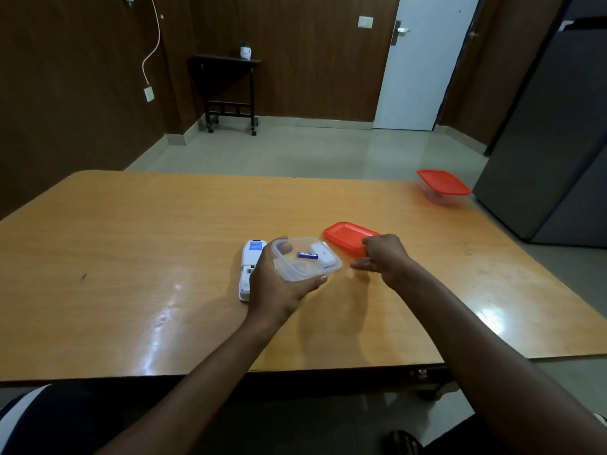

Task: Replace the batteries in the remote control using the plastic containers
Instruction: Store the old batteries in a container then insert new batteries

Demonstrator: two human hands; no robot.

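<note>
Head: left hand (279,290) grips container (305,259) (lidless)

left hand (276,290) gripping clear container (305,259), battery (307,255) inside

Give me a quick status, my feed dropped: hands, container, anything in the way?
Left hand grips open clear container, blue battery inside. Right hand on loose orange lid. Remote beside container, partly hidden. Nothing blocking.
</note>
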